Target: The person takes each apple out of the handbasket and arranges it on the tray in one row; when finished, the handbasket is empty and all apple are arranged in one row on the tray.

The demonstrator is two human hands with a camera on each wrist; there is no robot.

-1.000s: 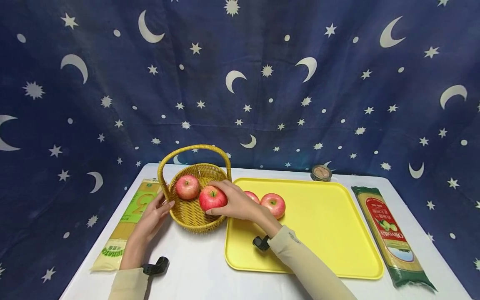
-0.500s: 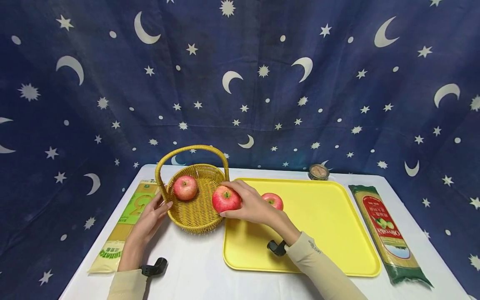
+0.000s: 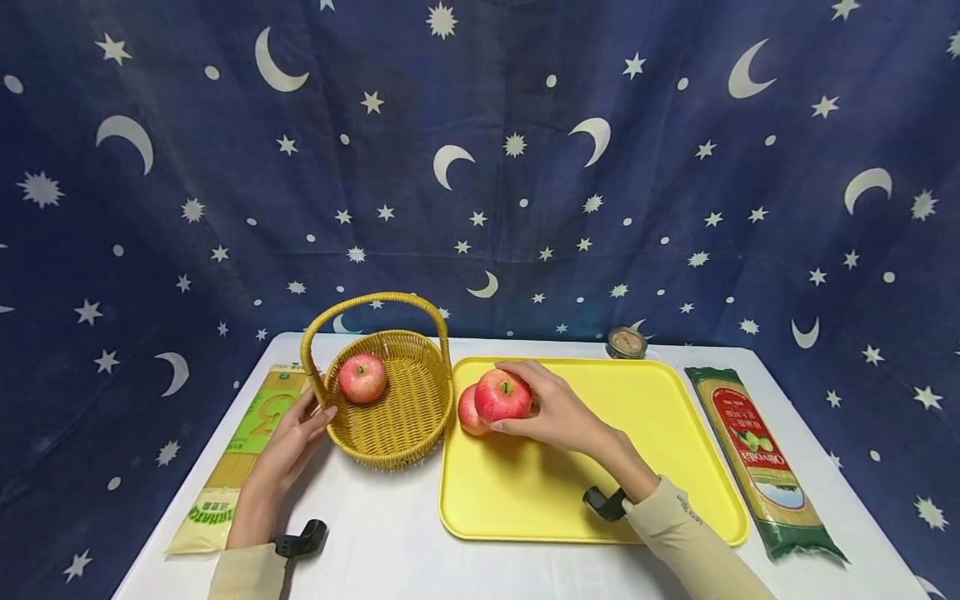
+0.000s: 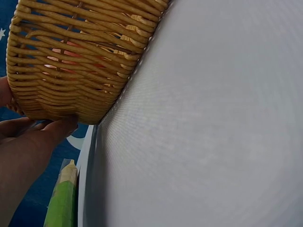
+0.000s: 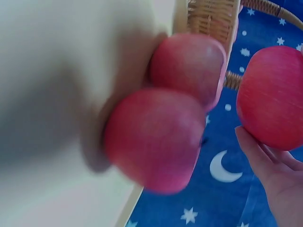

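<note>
Comparing with a second ago, we find the red apple gone from over the wicker basket, left of centre, to above the yellow tray, mid-frame, pinched in our right grip; our left grip still holds the basket's side.

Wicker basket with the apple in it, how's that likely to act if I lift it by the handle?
The basket would likely tilt toward the left hand, since its lone apple sits on that side. Being round, that apple could then roll. The basket itself looks fairly stiff, given its even bowl shape.
</note>
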